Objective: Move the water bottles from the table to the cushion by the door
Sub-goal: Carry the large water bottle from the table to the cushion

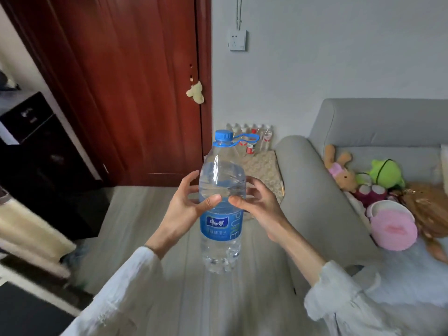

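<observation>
A large clear water bottle [221, 241] with a blue cap, blue carry loop and blue label is upright in mid-air at the centre of the head view. My left hand [184, 207] grips its left side and my right hand [259, 204] its right side, thumbs on the front. Beyond it, a patterned beige cushion [263, 168] lies on the floor between the red wooden door [135, 88] and the sofa arm. Several small bottles [252, 138] with white caps stand in a row at the cushion's far edge against the wall.
A grey sofa [322, 202] fills the right side, holding plush toys [378, 180] and a pink round item [392, 226]. A black cabinet [41, 163] stands at the left. Grey wood floor [135, 229] stretches toward the door. A wall socket [238, 40] is above the cushion.
</observation>
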